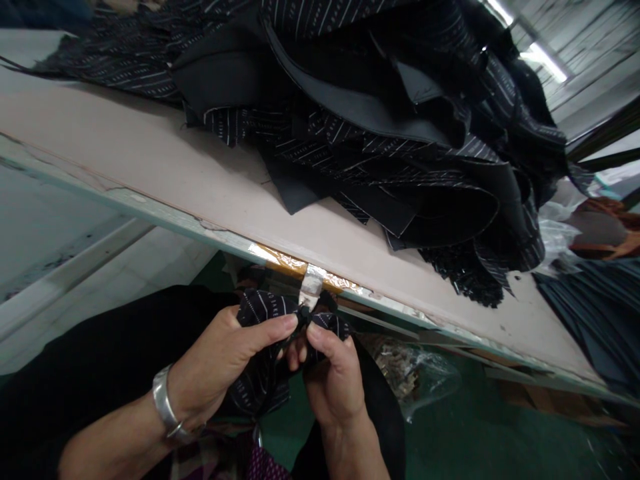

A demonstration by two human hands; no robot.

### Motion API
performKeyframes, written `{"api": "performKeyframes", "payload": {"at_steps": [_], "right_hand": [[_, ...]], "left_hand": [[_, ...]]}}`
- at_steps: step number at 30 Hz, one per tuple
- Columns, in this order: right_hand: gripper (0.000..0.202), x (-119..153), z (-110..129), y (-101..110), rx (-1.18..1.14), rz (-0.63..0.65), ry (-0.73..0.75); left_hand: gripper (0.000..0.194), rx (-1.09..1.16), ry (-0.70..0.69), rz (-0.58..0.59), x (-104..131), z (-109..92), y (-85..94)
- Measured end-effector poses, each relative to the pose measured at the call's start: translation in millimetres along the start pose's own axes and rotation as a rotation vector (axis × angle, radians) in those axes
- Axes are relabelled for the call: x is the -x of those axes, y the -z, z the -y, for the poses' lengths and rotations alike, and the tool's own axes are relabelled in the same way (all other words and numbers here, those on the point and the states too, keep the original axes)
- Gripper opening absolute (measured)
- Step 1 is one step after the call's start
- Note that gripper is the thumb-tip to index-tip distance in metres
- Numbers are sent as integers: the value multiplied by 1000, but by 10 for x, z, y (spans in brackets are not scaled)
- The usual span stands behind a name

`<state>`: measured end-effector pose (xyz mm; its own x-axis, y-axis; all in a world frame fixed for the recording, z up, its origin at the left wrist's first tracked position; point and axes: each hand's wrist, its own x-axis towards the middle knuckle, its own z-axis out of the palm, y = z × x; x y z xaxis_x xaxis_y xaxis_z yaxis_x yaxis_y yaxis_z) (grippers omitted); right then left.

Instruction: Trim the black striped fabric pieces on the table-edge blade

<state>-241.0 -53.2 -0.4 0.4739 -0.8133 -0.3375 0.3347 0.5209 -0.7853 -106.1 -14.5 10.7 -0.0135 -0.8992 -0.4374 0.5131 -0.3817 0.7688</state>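
Both hands pinch a black fabric piece with white printed lines (267,305), just below the table's front edge. My left hand (220,363), with a silver bangle on the wrist, grips its left side, thumb pointing right. My right hand (340,377) holds the right side, thumb on top. The thumbs nearly meet at a small dark spot in the fabric. Right above it, a pale strip (311,283) hangs from the table edge over brown tape. Part of the fabric drapes beneath my left hand.
A large heap of black printed fabric (350,133) covers the back of the table (225,193). Stacked dark pieces (590,320) lie at the right, near clear plastic (557,233). Under the table, a clear bag (415,373) of scraps stands on the green floor (465,427).
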Motion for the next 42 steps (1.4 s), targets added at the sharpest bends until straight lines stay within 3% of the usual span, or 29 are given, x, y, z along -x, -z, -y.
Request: {"api": "performKeyframes", "payload": {"at_steps": [13,25,31,36,39,42], "right_hand": [[29,-35,23,-14,10,22,-1],[28,-38,3,-30,31,-39,28],[28,-66,-8,-28,27,-85,69],[26,22,58,171,299,-120,98],[28,76,130,257,492,-99,110],[29,91,159,253,535,-100,92]], "left_hand": [[38,11,12,-12,-19,43,38],[39,-18,-26,-61,-24,46,-4],[41,-152,-101,-98,-87,53,19],[55,-300,0,-222,-77,55,72],[59,-337,-16,-231,-59,23,76],[55,-317,-31,-225,-49,12,69]]}}
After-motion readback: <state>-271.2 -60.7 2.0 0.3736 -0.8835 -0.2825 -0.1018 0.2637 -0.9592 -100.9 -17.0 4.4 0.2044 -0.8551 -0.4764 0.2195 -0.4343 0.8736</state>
